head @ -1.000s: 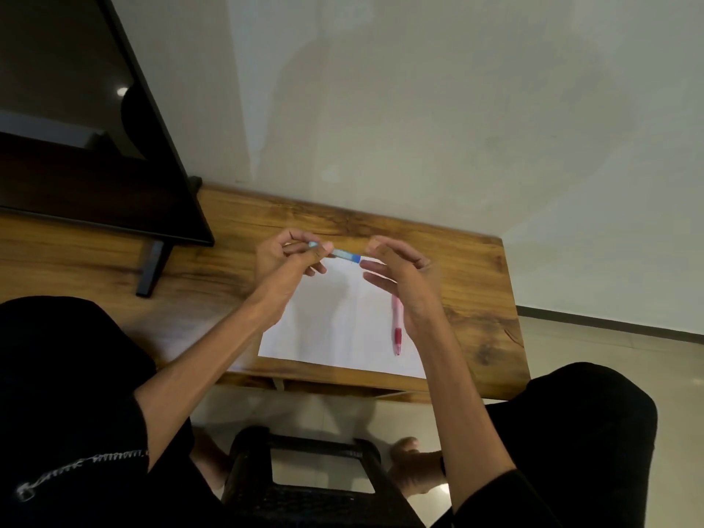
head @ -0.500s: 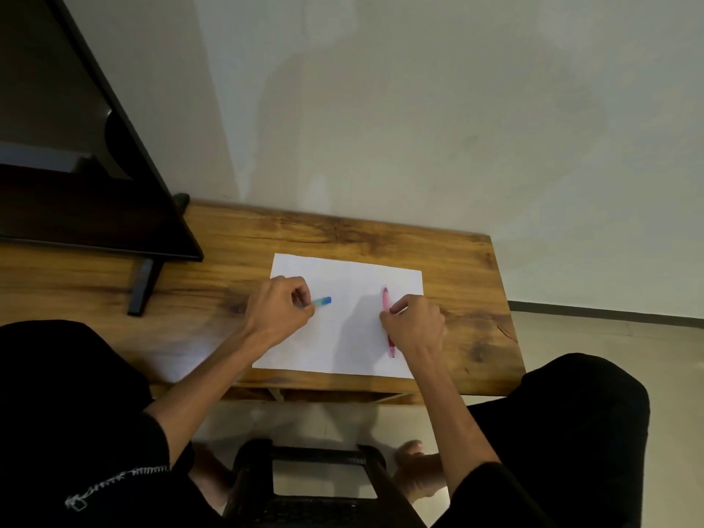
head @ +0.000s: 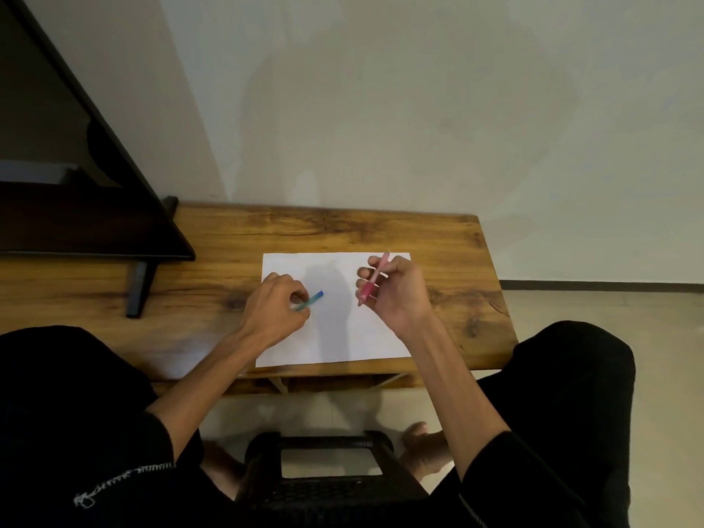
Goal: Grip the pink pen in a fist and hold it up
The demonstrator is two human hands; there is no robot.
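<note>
A white sheet of paper (head: pixel 335 337) lies on a wooden table (head: pixel 343 230). My left hand (head: pixel 276 306) rests on the sheet's left part and grips a blue pen (head: pixel 310 301), whose end sticks out to the right. My right hand (head: pixel 396 295) is raised a little over the sheet's right part. Its fingers are curled round a pink pen (head: pixel 373 280), tip pointing down toward the paper.
A black TV screen (head: pixel 76 177) on a black foot (head: pixel 139 289) stands on the table's left. A pale wall rises behind. A black plastic stool (head: pixel 327 485) and bare feet (head: pixel 423 447) are on the tiled floor below the table's front edge.
Both hands came down from mid-air to the paper. My right hand took hold of the pink pen that lay on the sheet and has lifted it. My left hand keeps the blue pen.
</note>
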